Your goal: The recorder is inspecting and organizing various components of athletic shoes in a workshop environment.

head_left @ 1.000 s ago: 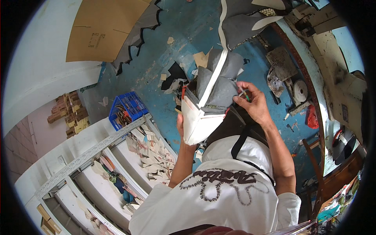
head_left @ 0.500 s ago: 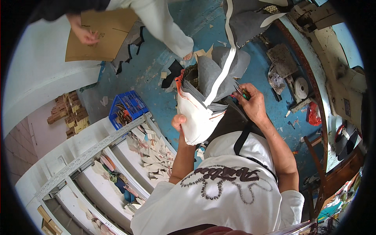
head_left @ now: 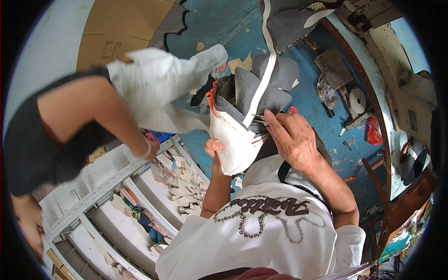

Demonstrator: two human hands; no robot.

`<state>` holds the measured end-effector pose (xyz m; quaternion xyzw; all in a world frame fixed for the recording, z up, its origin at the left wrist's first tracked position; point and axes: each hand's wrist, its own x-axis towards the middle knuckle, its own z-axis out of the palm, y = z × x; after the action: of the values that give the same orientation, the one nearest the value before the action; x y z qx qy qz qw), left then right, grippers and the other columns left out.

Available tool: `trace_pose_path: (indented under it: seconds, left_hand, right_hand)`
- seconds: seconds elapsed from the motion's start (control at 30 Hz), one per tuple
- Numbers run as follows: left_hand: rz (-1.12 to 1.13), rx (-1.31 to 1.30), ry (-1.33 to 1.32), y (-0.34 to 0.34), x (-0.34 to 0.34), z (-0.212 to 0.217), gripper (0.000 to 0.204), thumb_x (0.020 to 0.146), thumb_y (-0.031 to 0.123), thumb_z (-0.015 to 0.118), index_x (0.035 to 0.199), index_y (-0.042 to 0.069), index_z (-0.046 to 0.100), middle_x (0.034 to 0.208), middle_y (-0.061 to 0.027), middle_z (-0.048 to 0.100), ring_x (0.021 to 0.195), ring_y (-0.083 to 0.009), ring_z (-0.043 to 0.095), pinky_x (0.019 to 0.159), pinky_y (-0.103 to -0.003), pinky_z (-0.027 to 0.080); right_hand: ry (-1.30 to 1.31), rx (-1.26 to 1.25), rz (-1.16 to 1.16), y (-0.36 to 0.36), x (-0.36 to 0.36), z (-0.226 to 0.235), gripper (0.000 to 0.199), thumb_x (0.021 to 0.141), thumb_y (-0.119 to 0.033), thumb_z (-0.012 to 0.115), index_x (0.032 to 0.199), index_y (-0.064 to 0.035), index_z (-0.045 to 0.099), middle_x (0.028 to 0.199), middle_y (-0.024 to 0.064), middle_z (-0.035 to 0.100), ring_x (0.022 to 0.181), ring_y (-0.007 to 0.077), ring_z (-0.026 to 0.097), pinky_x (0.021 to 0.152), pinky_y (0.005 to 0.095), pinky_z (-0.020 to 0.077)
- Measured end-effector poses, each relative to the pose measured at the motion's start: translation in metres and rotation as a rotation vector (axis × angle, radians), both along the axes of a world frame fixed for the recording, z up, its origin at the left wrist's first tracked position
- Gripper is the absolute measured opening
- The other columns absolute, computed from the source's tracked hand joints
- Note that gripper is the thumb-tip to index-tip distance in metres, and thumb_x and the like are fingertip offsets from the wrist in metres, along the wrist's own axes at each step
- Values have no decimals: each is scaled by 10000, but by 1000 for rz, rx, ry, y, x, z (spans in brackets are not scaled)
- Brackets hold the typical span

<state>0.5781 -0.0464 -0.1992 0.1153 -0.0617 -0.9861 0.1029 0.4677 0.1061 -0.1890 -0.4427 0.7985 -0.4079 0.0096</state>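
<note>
The blue floor (head_left: 303, 100) fills the middle of the view, littered with pale scraps and cut pieces. Along the lower left runs a white shelf rack (head_left: 112, 186) whose compartments hold heaps of small pale and coloured cut pieces. A second person in a dark top and pale trousers (head_left: 158, 79) crosses the left half, one arm hanging down so the hand comes close to the top rail of the rack. Above that person, a flat sheet of brown cardboard (head_left: 119, 28) lies on the floor. Held up in front of the wearer's chest, at the centre of the view, is a white bag (head_left: 233, 140) with orange trim, stuffed with grey sheet pieces (head_left: 261, 86) that stick out of its mouth; a long white strip (head_left: 263, 79) runs up from them toward the top edge. The right hand (head_left: 291, 140) is clenched on the right side of the bag's mouth, its grip pinching the edge and the grey pieces there. The left hand (head_left: 213, 148) is closed on the bag's lower left side, only the knuckles showing behind the fabric.
</note>
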Motion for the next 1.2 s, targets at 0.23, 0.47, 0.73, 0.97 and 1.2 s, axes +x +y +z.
trace_pose_path:
  seconds: [0.23, 0.47, 0.73, 0.97, 1.2]
  left_hand:
    - [32, -63, -83, 7, 1, 0, 785, 509, 132, 497, 1237, -4, 239, 1159, -204, 411, 1002, -337, 457, 889, -385, 364]
    - [-22, -136, -154, 2, -13, 1, 738, 476, 94, 491, 1178, -35, 302, 1059, -201, 480, 907, -313, 526, 801, -367, 447]
    - [-39, -133, -241, -29, -31, -8, 688, 495, 111, 484, 1144, -66, 339, 1005, -216, 515, 858, -320, 553, 772, -372, 464]
    - [-82, -22, -193, -75, -47, -7, 685, 497, 95, 484, 1140, -86, 337, 1007, -242, 507, 851, -336, 553, 785, -391, 455]
    - [-166, -32, -189, -105, -60, -6, 702, 468, 82, 501, 1139, -58, 351, 961, -222, 530, 827, -334, 560, 766, -399, 466]
  right_hand:
    - [104, -30, 157, 4, -11, 4, 465, 604, -10, 572, 1063, 2, 501, 786, 90, 506, 650, 202, 505, 587, 304, 429]
    - [204, 92, 23, -5, -8, 4, 441, 619, -85, 527, 1034, 60, 486, 760, 86, 487, 606, 162, 489, 492, 237, 441]
    - [-209, 8, -4, -34, -27, 2, 297, 675, -61, 564, 963, 4, 532, 686, 91, 528, 590, 206, 548, 490, 295, 452]
    - [-394, -26, 69, -66, -53, 11, 251, 699, -58, 574, 944, -13, 545, 733, 113, 564, 613, 239, 568, 509, 311, 460]
    - [-261, 100, 67, -93, -64, 22, 294, 674, -72, 559, 956, 6, 526, 718, 99, 543, 617, 212, 545, 506, 297, 446]
